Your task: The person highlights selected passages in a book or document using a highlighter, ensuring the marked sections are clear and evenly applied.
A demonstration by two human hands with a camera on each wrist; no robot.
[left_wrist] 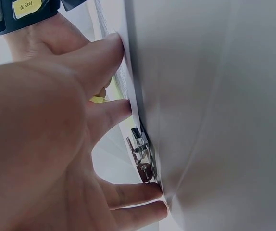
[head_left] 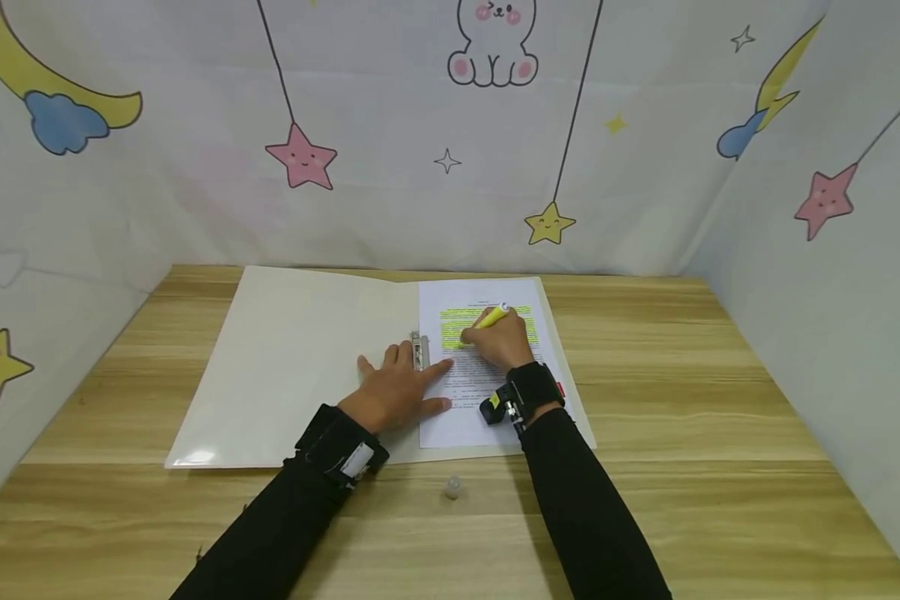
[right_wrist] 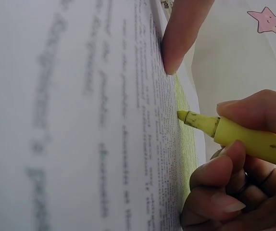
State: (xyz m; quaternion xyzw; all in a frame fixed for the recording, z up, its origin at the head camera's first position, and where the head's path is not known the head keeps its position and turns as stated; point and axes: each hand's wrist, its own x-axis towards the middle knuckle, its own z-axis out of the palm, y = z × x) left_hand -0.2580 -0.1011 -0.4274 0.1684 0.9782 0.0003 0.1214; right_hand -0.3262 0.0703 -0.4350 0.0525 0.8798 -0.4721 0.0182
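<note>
A printed sheet of paper point(head_left: 465, 425) lies on the right side of an opened white ring binder point(head_left: 300, 358). Yellow marking covers the upper lines of its text. My right hand point(head_left: 502, 340) pinches a yellow highlighter point(right_wrist: 253, 144), whose tip meets the page at the lower part of the marked lines in the right wrist view. My left hand point(head_left: 393, 387) is spread flat, its thumb and index finger on the sheet's left edge and the other fingers on the binder. Between those fingers sits the metal ring clip point(left_wrist: 140, 147).
A small clear cap-like piece point(head_left: 453, 487) lies on the wooden table point(head_left: 690, 400) in front of the binder. White cloth walls point(head_left: 390, 208) with printed stars and a bear stand at the back and on both sides.
</note>
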